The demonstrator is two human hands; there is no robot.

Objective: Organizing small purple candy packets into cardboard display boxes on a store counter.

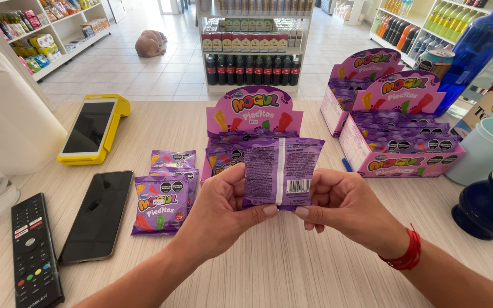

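Both my hands hold one purple candy packet [281,171] upright above the wooden counter, its back side with the white seam facing me. My left hand [226,208] pinches its lower left edge, my right hand [338,202] its lower right edge; a red cord circles my right wrist. Right behind the packet stands an open purple display box [252,117] holding more packets. A small stack of the same purple packets [164,199] lies on the counter to the left of my left hand.
Two more purple display boxes [400,122] stand at the right. A black phone [98,214], a remote control [32,254] and a yellow payment terminal [92,128] lie at left. A blue bottle [475,48], pale cup [483,151] and dark blue cup [492,205] crowd the right edge. Beyond lie shop shelves and a dog [150,43].
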